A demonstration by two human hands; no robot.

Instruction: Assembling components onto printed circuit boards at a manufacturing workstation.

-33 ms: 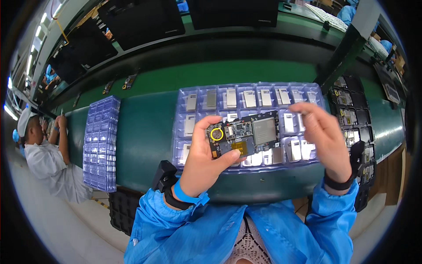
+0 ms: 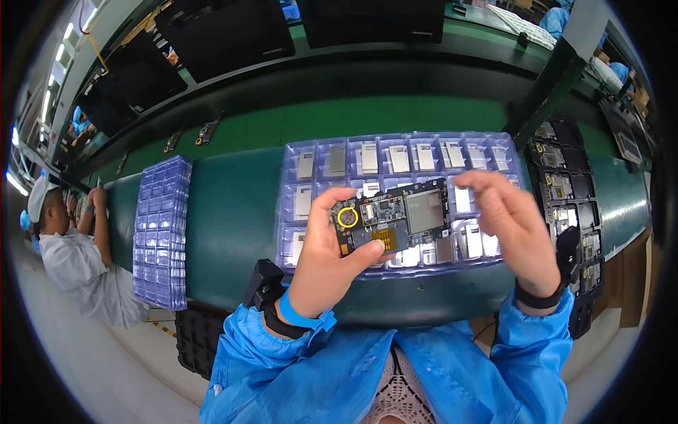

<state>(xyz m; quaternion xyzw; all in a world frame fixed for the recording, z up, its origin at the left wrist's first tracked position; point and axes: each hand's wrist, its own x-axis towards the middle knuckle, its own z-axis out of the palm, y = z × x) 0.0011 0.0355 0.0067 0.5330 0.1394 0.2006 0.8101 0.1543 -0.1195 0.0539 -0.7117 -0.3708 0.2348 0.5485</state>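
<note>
My left hand [image 2: 328,251] grips a bare circuit board [image 2: 390,215] by its left end, thumb pressed on the lower edge near an amber film patch. The black board carries a yellow-ringed round part, small components and a silver metal plate [image 2: 426,211] at its right. My right hand [image 2: 514,230] hovers just right of the board, apart from it. Its index finger stretches toward the board and its thumb stands off; nothing shows between them. Under both hands lies a clear plastic tray [image 2: 353,143] whose compartments hold silver metal pieces [image 2: 400,160].
A stack of clear trays [image 2: 162,233] stands at the left. Black trays with boards [image 2: 558,185] line the right side, beside a green post [image 2: 547,106]. Small boards [image 2: 206,132] lie on the far green strip. A person in white [image 2: 78,254] sits at the far left.
My right hand has shifted slightly, its index finger now straighter and its thumb more in sight. The silver plate reflects differently. My left hand keeps the board in almost the same place.
</note>
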